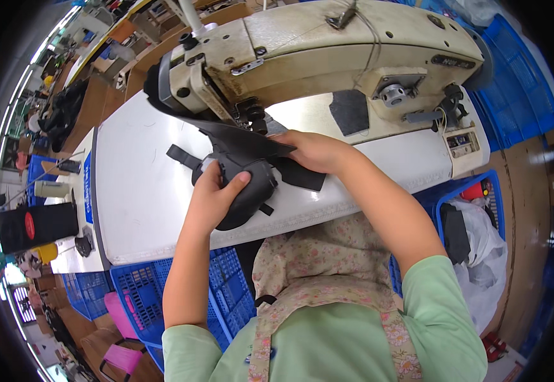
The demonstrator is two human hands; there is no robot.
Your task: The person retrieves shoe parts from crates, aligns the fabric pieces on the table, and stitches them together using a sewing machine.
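Black strap tab (183,156) beside the left hand (213,196), pointing up and left, that hand gripping a black pouch-like piece (255,181) between both hands, over the white bench (143,216), its flap (245,143) running lengthwise down-right to the right hand (312,151), fingers closed on it.

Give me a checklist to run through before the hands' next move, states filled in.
1. Left hand gripping the black item: ok, thumb on top.
2. Right hand grip secure: cannot tell, fingers partly hidden by black material.
3. Needle point visible on the sewing machine: not ok, hidden.
4. Strap tucked in: not ok, juts out leftward.
5. Dark grey patch clear of both hands: ok.
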